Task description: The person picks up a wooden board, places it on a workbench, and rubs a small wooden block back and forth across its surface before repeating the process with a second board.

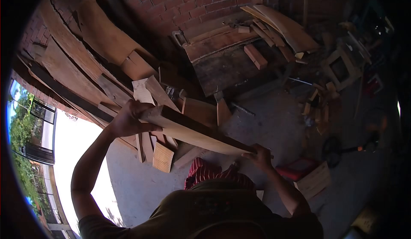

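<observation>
A long, thick wooden board (197, 133) spans the space in front of my body, its left end higher in the picture than its right. My left hand (130, 119) is closed around the board's left end, thumb beneath it. At the opposite end, my right hand (259, 155) grips the board's narrower-looking tip. Below the left half of the board, a small pale wood block (163, 157) rests among offcuts on the floor. The fingertips of both hands are partly hidden by the board.
Tall wooden slabs (107, 33) lean against the brick wall (192, 3) at left. A low workbench (222, 70) carries a reddish wood block (255, 56) and planks. To the right lie scrap pieces (319, 102), a wooden frame (341, 69) and a red case (298, 169). Bright daylight enters at left.
</observation>
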Tool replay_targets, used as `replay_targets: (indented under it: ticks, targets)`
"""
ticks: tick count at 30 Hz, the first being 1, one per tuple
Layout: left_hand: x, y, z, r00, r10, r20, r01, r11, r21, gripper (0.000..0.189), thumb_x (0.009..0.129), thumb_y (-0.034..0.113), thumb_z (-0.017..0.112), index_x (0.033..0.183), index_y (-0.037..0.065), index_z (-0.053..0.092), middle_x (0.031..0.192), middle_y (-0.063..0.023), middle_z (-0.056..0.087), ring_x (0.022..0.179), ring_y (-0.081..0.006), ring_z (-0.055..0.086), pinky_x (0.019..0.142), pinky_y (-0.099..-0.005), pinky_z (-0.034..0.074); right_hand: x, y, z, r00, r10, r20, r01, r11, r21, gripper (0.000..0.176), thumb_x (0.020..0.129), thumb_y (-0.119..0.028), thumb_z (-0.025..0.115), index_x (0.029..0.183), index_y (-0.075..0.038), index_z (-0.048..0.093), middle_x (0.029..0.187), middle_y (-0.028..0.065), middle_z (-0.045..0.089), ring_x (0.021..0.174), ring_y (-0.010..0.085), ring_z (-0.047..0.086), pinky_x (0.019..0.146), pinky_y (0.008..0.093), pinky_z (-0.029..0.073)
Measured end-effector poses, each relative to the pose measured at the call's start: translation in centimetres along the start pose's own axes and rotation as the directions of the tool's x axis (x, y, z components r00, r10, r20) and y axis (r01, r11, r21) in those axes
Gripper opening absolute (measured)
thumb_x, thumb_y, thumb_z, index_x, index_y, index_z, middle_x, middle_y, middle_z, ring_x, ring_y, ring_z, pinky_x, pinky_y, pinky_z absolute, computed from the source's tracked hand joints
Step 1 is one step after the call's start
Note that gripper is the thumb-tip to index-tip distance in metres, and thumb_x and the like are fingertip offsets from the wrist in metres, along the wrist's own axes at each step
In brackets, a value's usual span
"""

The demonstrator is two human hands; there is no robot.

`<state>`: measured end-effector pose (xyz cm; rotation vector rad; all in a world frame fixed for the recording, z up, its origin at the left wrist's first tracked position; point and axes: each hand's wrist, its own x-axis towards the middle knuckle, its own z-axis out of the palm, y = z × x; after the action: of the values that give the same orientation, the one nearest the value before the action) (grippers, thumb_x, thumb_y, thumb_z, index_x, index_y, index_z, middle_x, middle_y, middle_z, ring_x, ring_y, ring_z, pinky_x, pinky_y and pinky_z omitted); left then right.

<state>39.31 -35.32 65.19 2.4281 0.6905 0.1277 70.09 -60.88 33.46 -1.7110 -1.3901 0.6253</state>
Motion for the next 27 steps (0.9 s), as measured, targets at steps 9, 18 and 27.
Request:
replay_targets:
  ticks: [9, 18, 27]
  targets:
    - [13.3, -12.0, 7.6, 0.417, -0.159, -0.895, 0.006, 0.985, -0.173, 0.058, 0.086, 0.034, 0.074, 0.13, 0.004, 0.053, 0.123, -0.0115, 0.057, 0.118, -0.0202, 0.052, 0.1, -0.0354, 0.043, 1.9, -3.3, -8.5, 0.924, 0.327, -0.198, -0.323, 0.945, 0.055, 0.05, 0.074, -0.05, 0.079, 0.085, -0.002, 0.069, 0.076, 0.0125, 0.069, 0.074, 0.0222, 0.068, 0.066, 0.0351, 0.05]
    - [16.5, -7.6, 32.4, 0.827, -0.172, 0.535, 0.489, -0.247, -0.836, 0.083, 0.091, 0.071, 0.042, 0.151, 0.014, 0.032, 0.147, -0.0145, 0.043, 0.131, -0.0321, 0.044, 0.109, -0.0477, 0.033, 10.7, 4.8, -10.3, 0.836, 0.495, -0.24, -0.492, 0.867, 0.076, 0.06, 0.085, -0.052, 0.07, 0.093, 0.007, 0.068, 0.085, 0.0155, 0.07, 0.081, 0.0228, 0.066, 0.072, 0.0358, 0.048]
    - [30.8, -10.7, 33.1, 0.732, -0.449, 0.512, 0.305, -0.456, -0.836, 0.092, 0.091, 0.071, 0.04, 0.155, 0.008, 0.016, 0.159, -0.0163, 0.02, 0.145, -0.0316, 0.025, 0.118, -0.0468, 0.02, 25.5, 1.4, -10.0, 0.824, 0.566, 0.015, -0.565, 0.824, -0.049, 0.045, 0.089, -0.039, 0.069, 0.101, 0.004, 0.064, 0.093, 0.0099, 0.069, 0.089, 0.0187, 0.064, 0.074, 0.0348, 0.048]
